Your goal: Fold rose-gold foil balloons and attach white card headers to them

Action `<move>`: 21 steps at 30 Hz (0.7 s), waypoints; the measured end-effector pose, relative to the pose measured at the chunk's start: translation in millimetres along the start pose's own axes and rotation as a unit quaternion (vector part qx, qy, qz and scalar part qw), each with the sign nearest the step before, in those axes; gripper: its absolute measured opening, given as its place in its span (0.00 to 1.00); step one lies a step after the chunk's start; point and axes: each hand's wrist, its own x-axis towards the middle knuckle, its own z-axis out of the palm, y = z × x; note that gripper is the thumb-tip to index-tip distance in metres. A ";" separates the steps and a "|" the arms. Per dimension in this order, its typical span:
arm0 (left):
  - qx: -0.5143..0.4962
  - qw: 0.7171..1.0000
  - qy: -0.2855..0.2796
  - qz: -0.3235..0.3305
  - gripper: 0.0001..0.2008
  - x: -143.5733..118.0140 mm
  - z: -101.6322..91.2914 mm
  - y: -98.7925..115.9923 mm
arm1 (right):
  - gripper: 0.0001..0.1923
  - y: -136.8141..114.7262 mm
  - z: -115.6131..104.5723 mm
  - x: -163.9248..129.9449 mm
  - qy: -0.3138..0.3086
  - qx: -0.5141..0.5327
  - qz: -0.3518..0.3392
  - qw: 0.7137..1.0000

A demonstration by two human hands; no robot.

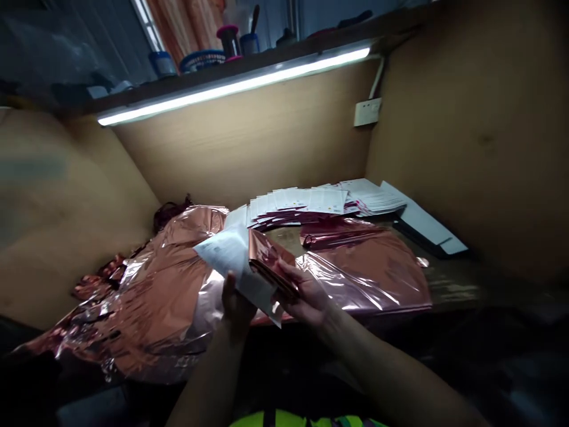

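Observation:
My left hand [235, 305] grips a white paper card or bag [231, 252] from below, near the front middle of the desk. My right hand [306, 293] holds a folded piece of shiny rose-gold foil [269, 261], which rests against the white card. Both hands meet just above the desk's front edge. Whether the foil is partly inside the white bag I cannot tell.
A crumpled heap of rose-gold foil [151, 296] covers the left of the desk. Flat foil sheets [373, 267] lie to the right. A fanned row of white packets [311, 201] sits at the back. Wooden walls [466, 136] enclose the desk under a strip light [231, 89].

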 end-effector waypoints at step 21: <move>-0.057 0.998 -0.028 -0.022 0.47 20.2 41.4 -14.5 | 0.18 29.2 -23.8 -50.5 0.175 -0.169 0.079 0.967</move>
